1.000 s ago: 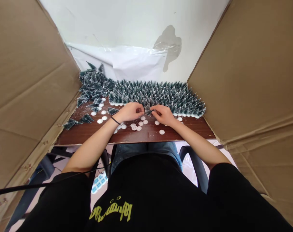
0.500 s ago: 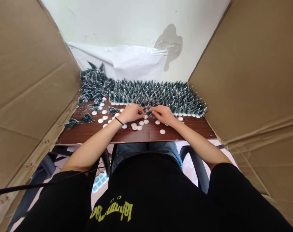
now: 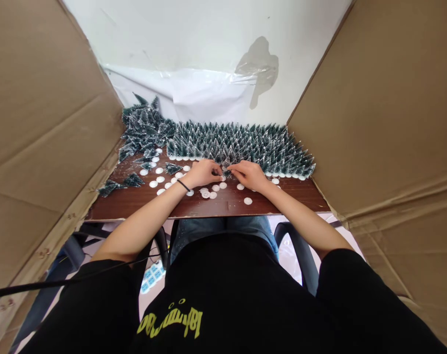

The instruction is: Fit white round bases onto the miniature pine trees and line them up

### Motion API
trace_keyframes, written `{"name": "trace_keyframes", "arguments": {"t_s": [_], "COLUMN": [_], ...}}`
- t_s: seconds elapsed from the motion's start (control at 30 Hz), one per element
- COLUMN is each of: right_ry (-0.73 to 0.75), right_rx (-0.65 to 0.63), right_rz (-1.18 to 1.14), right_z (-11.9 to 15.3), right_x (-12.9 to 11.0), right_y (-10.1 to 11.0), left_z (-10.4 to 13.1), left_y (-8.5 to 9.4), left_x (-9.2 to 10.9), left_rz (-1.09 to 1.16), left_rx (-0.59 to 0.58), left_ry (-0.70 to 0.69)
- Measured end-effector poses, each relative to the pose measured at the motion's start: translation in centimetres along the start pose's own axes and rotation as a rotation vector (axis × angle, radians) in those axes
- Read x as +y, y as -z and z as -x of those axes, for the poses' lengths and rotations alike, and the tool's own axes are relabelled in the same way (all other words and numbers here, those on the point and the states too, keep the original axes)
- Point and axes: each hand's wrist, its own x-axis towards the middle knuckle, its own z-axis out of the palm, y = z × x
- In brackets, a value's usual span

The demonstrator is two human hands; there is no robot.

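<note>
Between my hands, in front of the standing rows, is a small frosted tree (image 3: 226, 173). My right hand (image 3: 248, 173) pinches it from the right. My left hand (image 3: 207, 172) is curled beside it with thumb and fingertips close together; a white disc shows at those fingertips, but what they grip is too small to make out. Dense rows of upright frosted trees (image 3: 230, 142) on white round bases stand just behind both hands. Loose white discs (image 3: 248, 201) lie on the brown table (image 3: 289, 196) around and in front of my hands.
A heap of loose trees (image 3: 144, 123) fills the back left corner. Several single trees (image 3: 134, 180) lie at the left of the table. Brown panels (image 3: 385, 108) rise on both sides, with a white wall (image 3: 193, 39) behind.
My left hand has shifted very slightly right, towards the small tree. My right hand has hardly moved.
</note>
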Motion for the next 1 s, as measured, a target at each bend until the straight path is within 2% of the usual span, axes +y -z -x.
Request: {"name": "trace_keyframes", "arguments": {"t_s": [0.17,0.37,0.5,0.8,1.0], "right_ry": [0.033,0.052,0.095,0.216,0.281], "right_rx": [-0.004,-0.005,-0.001,-0.036,-0.025], "right_rz": [0.018,0.052,0.075,0.184,0.14], "right_z": [0.0,0.1,0.1,-0.7,-1.4], "right_x": [0.0,-0.1,-0.1,-0.4,0.0], "right_y": [0.0,0.1,0.1,-0.2,-0.5], "left_z": [0.0,0.1,0.1,0.0,0.0], "left_y": [0.0,0.4,0.4,0.1,0.3], "left_x": [0.0,0.5,0.6,0.2,0.3], "left_rz": [0.029,0.068,0.073,0.08,0.055], "left_rx": [0.009,-0.041,-0.037,-0.03,-0.047], "left_ry": [-0.012,0.095,0.11,0.085,0.071]}}
